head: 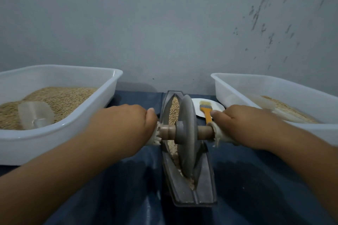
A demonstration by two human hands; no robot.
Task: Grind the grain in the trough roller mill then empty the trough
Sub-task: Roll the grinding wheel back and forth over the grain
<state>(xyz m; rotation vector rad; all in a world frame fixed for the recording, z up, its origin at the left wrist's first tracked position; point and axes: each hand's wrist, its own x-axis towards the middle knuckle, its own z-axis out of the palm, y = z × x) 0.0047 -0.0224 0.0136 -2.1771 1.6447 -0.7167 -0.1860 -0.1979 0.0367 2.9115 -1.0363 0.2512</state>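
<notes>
A grey boat-shaped trough (182,186) lies lengthwise on the dark blue cloth in front of me. A grey roller wheel (187,133) stands in its groove near the near half, on a wooden axle (204,130) with cloth-wrapped ends. My left hand (126,124) grips the left end of the axle. My right hand (243,124) grips the right end. Whole grain (173,111) fills the far part of the groove; paler crushed grain (190,181) lies in the near part by the wheel.
A white tub (102,100) of whole grain with a clear plastic scoop (35,114) stands at the left. Another white tub (228,87) with paler grain stands at the right. Behind the axle an orange-handled brush (206,110) rests on a white plate (214,105). A grey wall rises close behind.
</notes>
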